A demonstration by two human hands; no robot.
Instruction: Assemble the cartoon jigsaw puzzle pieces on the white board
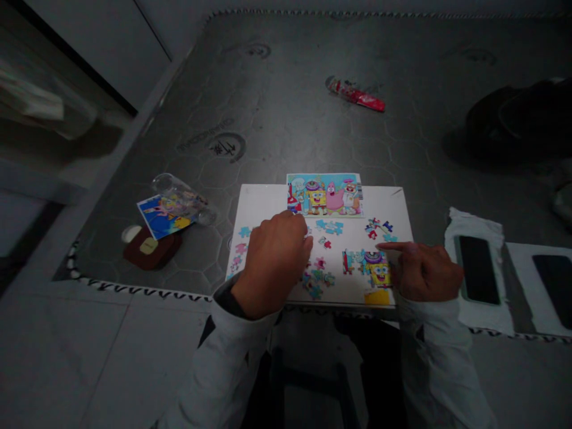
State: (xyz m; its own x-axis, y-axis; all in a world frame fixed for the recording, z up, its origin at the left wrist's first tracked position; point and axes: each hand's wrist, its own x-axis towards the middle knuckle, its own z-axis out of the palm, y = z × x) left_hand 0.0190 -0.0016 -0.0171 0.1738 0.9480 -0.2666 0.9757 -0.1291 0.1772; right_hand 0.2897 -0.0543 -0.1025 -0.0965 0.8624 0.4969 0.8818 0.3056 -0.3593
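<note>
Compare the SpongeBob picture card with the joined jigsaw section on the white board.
The SpongeBob picture card is wider than the joined jigsaw section. The card has straight edges; the section's outline is uneven. The card shows a whole cartoon group, the section only part. Both show yellow SpongeBob.

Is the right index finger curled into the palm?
No, the right hand has its index finger stretched out over the white board, near the joined puzzle pieces.
</note>
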